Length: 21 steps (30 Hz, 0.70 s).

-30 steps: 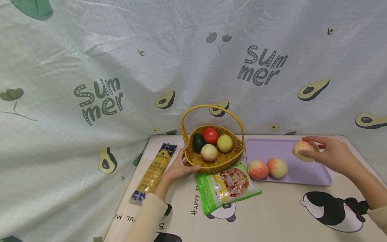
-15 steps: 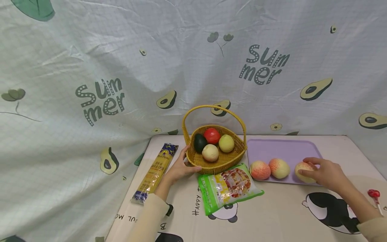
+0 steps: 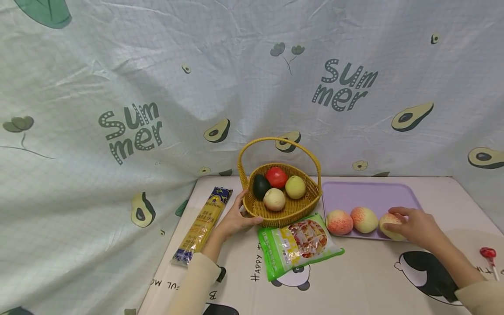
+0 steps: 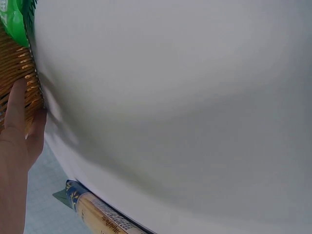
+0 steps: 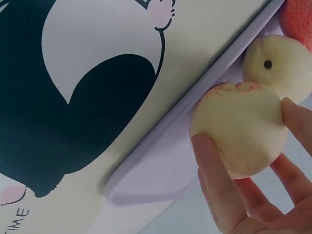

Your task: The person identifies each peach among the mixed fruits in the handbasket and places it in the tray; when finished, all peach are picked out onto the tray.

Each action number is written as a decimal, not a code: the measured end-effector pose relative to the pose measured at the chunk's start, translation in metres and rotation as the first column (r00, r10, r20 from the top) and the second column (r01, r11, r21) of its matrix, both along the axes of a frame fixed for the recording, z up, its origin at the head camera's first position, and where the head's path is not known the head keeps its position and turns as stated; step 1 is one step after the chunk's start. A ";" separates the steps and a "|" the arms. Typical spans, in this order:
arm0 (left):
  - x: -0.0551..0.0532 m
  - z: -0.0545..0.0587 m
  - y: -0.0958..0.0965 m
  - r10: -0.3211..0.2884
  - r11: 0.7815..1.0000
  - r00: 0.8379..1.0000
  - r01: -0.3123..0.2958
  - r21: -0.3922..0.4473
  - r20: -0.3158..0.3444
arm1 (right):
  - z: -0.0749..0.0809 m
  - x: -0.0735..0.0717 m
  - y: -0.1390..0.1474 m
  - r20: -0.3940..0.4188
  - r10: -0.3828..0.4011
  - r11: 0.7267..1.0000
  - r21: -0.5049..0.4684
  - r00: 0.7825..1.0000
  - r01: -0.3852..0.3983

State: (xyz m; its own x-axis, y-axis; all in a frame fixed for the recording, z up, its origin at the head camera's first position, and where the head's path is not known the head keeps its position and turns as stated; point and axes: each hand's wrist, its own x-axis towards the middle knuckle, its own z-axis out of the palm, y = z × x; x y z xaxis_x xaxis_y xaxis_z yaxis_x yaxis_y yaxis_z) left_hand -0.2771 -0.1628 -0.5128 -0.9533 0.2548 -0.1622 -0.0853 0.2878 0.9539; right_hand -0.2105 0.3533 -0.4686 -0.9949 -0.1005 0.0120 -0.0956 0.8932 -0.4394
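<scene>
In the head view my right hand (image 3: 417, 227) holds a pale peach (image 3: 390, 226) by its sides, at the front of the purple tray (image 3: 366, 194). The right wrist view shows thumb and fingers around this peach (image 5: 239, 129), close against another peach (image 5: 275, 66). Two red-tinged peaches stand left of it, the middle peach (image 3: 364, 219) and the left peach (image 3: 339, 222). My left hand (image 3: 232, 221) rests spread against the left front of a wicker basket (image 3: 289, 215), its visible fingers straight on the weave. Inside are a dark green avocado-like fruit (image 3: 261, 187), a red fruit (image 3: 276, 177) and two pale round fruits.
A green-edged food bag (image 3: 299, 245) lies before the basket, touching the tray's left side. Left of my left hand lies a long pack of pasta (image 3: 202, 225). A red lollipop (image 3: 488, 252) is at the right. A printed curtain (image 3: 236, 87) hangs behind the table.
My right hand has lowered the peach from above the tray to its front edge, then shifted it left toward the other peaches. The left hand stays at the basket.
</scene>
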 end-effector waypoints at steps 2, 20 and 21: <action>0.000 0.000 0.000 -0.001 1.000 1.000 0.001 0.013 0.005 | 0.000 -0.001 -0.001 0.009 0.000 1.000 0.004 1.000 0.000; -0.001 0.000 0.001 -0.004 0.999 1.000 0.003 0.042 0.015 | -0.008 -0.006 -0.003 0.030 0.051 0.998 0.028 0.998 -0.052; -0.001 0.000 0.000 -0.006 0.999 1.000 0.005 0.042 0.013 | -0.009 -0.005 -0.003 0.031 0.053 0.998 0.029 0.998 -0.054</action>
State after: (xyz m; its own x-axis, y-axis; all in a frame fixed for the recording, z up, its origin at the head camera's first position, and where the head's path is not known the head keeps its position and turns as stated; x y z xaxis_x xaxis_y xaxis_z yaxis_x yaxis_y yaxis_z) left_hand -0.2781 -0.1623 -0.5130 -0.9497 0.2667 -0.1642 -0.0969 0.2484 0.9638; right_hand -0.2158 0.3499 -0.4773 -0.9879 -0.1534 -0.0216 -0.1307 0.9000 -0.4159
